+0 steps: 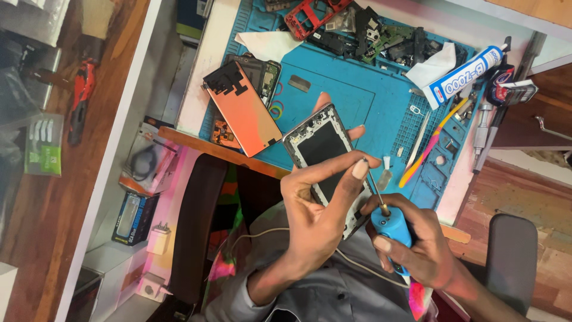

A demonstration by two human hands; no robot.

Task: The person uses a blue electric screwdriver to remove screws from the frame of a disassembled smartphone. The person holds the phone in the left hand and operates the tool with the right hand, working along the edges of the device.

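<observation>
Two hands meet over the near edge of the blue silicone repair mat (381, 101), and everything turns on how tool and phone line up between them. Going left to right: an orange-backed phone panel (244, 110) lies flat on the mat's left part, well apart from my hands. Next, my left hand (316, 209) is wrapped around the lower part of a grey-framed, stripped phone body with a dark inner plate (319, 146), thumb and forefinger pinched at its right edge, other fingers showing behind it. The phone's long axis runs from my chest up and slightly left, its top end raised above the mat. Just right of it, my right hand (411, 238) is closed around a blue-handled precision screwdriver (384, 211), whose thin shaft slants up and left so the tip sits right at my left forefinger, beside the phone's right edge; I cannot tell whether it touches the frame. The right hand lies lower and to the right of the phone, the left directly under it. Farther right on the mat rest a pink-and-yellow toothbrush (429, 146) and a white glue tube with a blue cap (462, 76), both untouched.
</observation>
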